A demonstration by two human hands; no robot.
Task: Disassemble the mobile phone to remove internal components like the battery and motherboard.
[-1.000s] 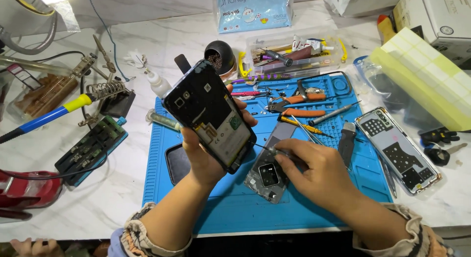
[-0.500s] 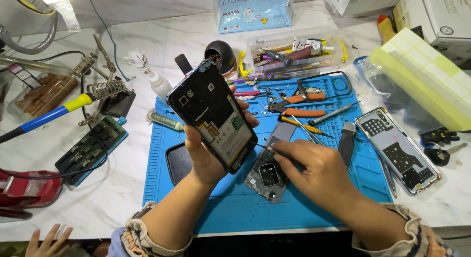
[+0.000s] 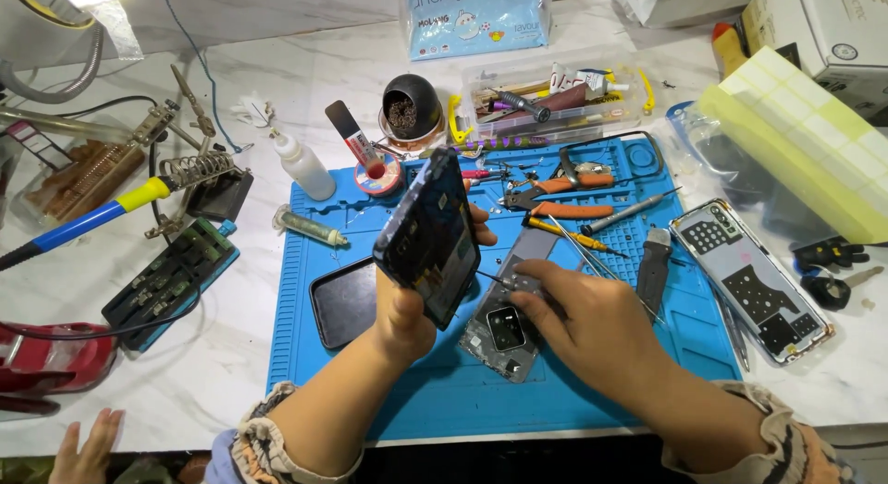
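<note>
- Your left hand (image 3: 407, 313) is clamped round the opened phone (image 3: 427, 236), holding it raised and tilted on edge above the blue mat (image 3: 370, 392); its bare inner side faces right.
- Your right hand (image 3: 578, 313) is closed on thin tweezers (image 3: 495, 280), tips pointing at the phone's lower edge; the hand rests over the grey back cover (image 3: 509, 318) lying on the mat.
- The one-handed hold on the phone looks light to me; a push from the tweezers could twist it loose and drop it onto the cover.
- The tips are sharp; a slip could scratch a board or tear a flex; I cannot tell whether they grip anything.
- A small part let go here could vanish among the orange pliers (image 3: 564, 196) and yellow screwdriver (image 3: 569, 232) just behind.
- A small hand (image 3: 88, 442) at the surface's near left edge could jog the soldering iron (image 3: 92, 216); keep it away.
</note>
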